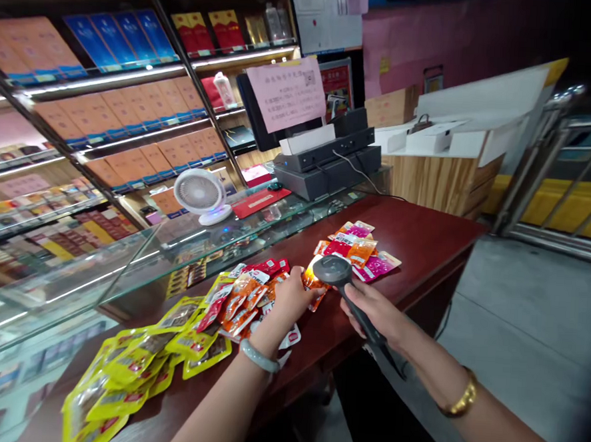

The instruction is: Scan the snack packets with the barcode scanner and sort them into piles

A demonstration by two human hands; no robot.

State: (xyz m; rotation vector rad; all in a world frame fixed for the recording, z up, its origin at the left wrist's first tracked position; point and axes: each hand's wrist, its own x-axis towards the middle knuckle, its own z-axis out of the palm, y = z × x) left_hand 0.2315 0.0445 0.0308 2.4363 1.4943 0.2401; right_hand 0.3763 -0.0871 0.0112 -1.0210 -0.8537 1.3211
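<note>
- Right hand (377, 314): fingers clamped round black plastic scanner (333, 270), lighting glossy orange packet (310, 279), mid dark-red wooden counter (437, 233).
- Left hand (291, 299): at packet, grip unclear.
- Right-end orange-magenta packets (361, 252) apparently done; left-end yellow-red pile (179, 317) remaining.

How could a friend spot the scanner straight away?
Start at the dark red table with its packets. Over it, the right hand, on the arm with the gold bracelet, grips the scanner. Unlike the shiny, colourful packets beside it, it is dark grey with a rounded head.

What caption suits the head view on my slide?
Right hand holds a dark scanner; left hand is among colourful packets on the counter.
</note>
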